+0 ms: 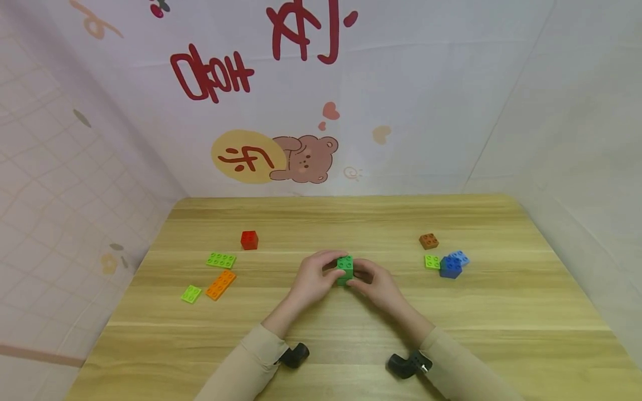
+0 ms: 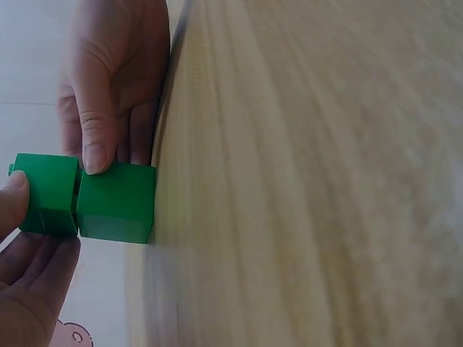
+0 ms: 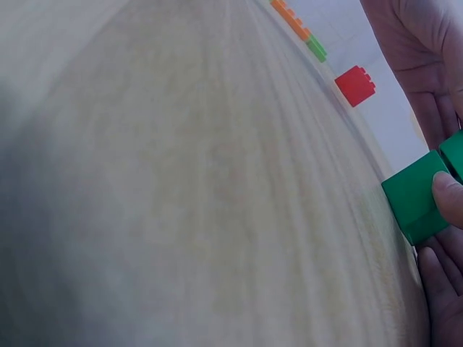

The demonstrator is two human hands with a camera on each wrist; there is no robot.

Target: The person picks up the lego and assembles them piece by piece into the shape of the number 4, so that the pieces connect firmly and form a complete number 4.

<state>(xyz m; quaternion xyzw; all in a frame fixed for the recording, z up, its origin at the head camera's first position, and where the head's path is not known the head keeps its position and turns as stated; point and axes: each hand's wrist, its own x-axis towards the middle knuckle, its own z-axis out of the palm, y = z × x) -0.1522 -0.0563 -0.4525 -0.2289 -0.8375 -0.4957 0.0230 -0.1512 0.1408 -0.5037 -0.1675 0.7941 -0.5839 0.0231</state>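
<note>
Two green toy bricks are stacked near the middle of the wooden table (image 1: 346, 345). My left hand (image 1: 314, 277) pinches the upper green brick (image 2: 49, 194) between thumb and fingers. Lower down, the thumb and fingers of my right hand (image 1: 379, 286) grip the lower green brick (image 2: 117, 204), which stands on the tabletop. In the left wrist view a narrow gap shows between the two bricks, and the upper one sits slightly tilted. How far its underside fits over the studs cannot be told.
Left of my hands lie a red brick (image 1: 249, 240), a green plate (image 1: 221, 260), an orange plate (image 1: 220, 285) and a small lime plate (image 1: 191, 294). On the right are a brown brick (image 1: 428, 241), a lime piece (image 1: 432, 262), a dark blue brick (image 1: 451, 267) and a light blue piece (image 1: 460, 258).
</note>
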